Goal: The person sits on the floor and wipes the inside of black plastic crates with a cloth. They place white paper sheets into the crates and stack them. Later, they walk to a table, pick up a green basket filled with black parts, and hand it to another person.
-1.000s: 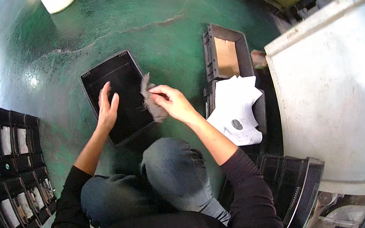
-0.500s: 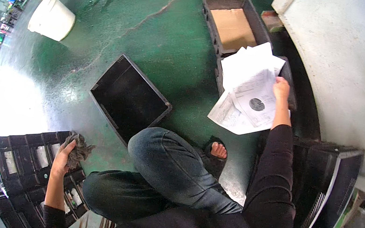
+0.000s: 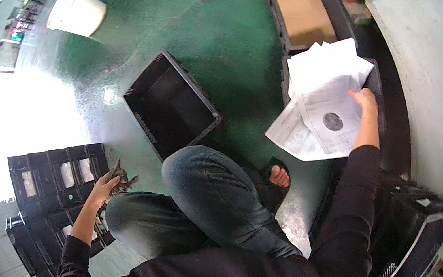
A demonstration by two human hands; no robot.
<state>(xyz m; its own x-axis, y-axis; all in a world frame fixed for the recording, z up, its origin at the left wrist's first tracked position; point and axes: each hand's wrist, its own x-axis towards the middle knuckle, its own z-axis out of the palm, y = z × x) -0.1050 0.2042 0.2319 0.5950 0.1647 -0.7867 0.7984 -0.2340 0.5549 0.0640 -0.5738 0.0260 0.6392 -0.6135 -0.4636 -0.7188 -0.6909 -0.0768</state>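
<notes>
Flagging risks first: right hand (image 3: 366,100) is stretched far out to the right, pinching the edge of a loose stack of white paper sheets (image 3: 320,110) that fans over the rim of a dark crate (image 3: 377,84). Sheets are splayed and unaligned, so my read is a one-edge pinch could let the lower ones slide off onto the green floor (image 3: 220,35), or crease where they hang over the crate wall. Fingers look closed on the top sheets near their right edge, thumb side hidden, so I can't tell how many sheets are actually in the pinch. Left hand (image 3: 102,189) is at near left, fingers curled shut around a crumpled grey rag (image 3: 122,181), right beside the stack of black compartment trays (image 3: 49,181); rag ends stick out above the fist, and they could snag on a tray edge. Both arms are spread wide while the person sits low with knees up, so balance and reach are the other weak point: an overreach to the right could drag the paper. Open black bin (image 3: 172,105) sits in the middle, between the hands, touching neither. Second crate with a cardboard liner (image 3: 305,16) lies further off; white bucket (image 3: 77,11) far left, well apart.
</notes>
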